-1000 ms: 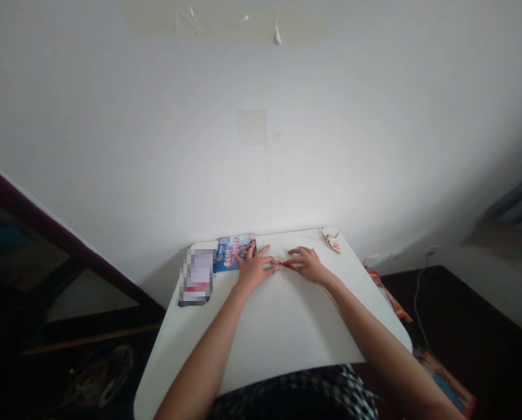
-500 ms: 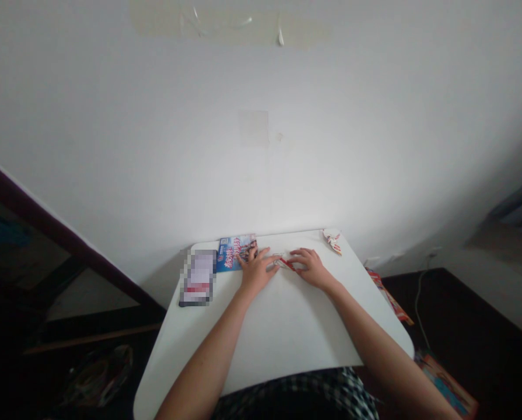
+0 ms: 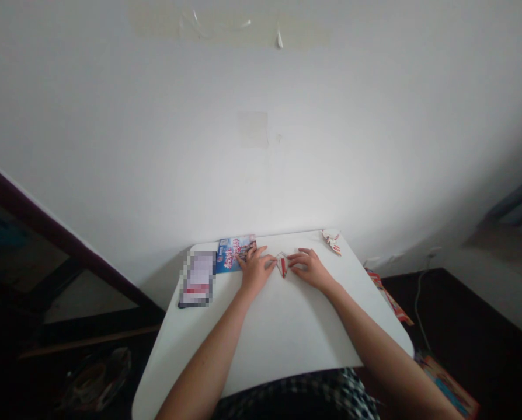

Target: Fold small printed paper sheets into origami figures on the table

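A pixelated, phone-like slab (image 3: 198,277) lies at the left of the white counter (image 3: 296,332), beside a blue printed leaflet (image 3: 226,258). The left hand (image 3: 256,271), fingers spread, overlaps the leaflet's right part. A small red-and-white folded paper (image 3: 282,266) sits between both hands, presumably so each can steady one side. The right hand (image 3: 310,271) has fingers curved, slightly parted; whether either pinches the paper, I cannot tell. A crumpled wrapper-like piece (image 3: 331,240) rests in the far-right corner, probably out of the way.

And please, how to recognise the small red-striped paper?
Find the white round-cornered table against the pale wall. Between the left hand and right hand is the small red-striped white paper: its pointed diamond outline differs from the crumpled white piece.
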`<state>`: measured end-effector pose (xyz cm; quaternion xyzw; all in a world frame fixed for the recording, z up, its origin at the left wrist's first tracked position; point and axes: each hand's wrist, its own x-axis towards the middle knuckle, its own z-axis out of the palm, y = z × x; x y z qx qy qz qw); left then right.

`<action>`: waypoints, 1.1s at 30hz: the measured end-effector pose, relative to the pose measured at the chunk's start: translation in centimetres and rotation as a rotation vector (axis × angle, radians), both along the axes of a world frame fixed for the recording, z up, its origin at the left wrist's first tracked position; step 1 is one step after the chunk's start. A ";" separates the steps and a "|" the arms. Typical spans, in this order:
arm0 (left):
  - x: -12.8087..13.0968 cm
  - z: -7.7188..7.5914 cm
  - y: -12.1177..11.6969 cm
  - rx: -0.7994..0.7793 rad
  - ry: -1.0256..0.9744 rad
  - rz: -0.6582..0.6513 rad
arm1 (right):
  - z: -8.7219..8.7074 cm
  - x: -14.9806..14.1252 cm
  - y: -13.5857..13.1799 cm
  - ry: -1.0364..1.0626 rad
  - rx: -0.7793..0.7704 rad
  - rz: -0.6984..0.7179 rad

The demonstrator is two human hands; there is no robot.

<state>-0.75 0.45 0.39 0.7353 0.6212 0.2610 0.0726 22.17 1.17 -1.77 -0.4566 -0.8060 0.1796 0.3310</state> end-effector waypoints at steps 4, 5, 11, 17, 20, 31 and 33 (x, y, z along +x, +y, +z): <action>0.1 0.4 0.1 -0.020 -0.002 0.009 | 0.0 0.1 0.2 0.055 -0.008 -0.001; 0.2 0.5 0.1 -0.024 0.000 0.008 | 0.0 0.1 0.2 0.056 -0.007 -0.001; 0.1 1.3 -0.1 -0.062 0.017 -0.012 | 0.0 0.0 0.1 0.034 -0.012 -0.001; 0.0 1.4 -0.4 -0.047 0.056 -0.024 | -0.3 0.1 0.2 0.018 0.015 -0.023; -0.2 1.4 -0.6 -0.047 0.066 -0.039 | -0.3 0.1 0.2 0.012 0.017 -0.023; -0.6 1.7 -1.2 -0.122 0.138 -0.083 | -0.4 0.1 0.4 0.011 0.025 -0.028; -0.7 1.7 -1.2 -0.143 0.160 -0.096 | -0.4 0.1 0.4 0.011 0.024 -0.025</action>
